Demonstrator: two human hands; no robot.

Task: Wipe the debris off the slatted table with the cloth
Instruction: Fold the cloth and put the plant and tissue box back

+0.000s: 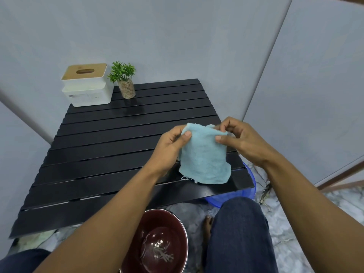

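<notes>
A light blue cloth hangs above the near right part of the black slatted table. My left hand pinches its upper left corner between thumb and fingers. My right hand pinches the upper right corner. The cloth's lower edge, with a loose thread, reaches the table's front slats. No debris shows on the dark slats.
A white tissue box with a wooden lid and a small potted plant stand at the table's far left corner. A dark red bowl holding water sits on the floor between my knees. A blue basin lies under the table's right corner.
</notes>
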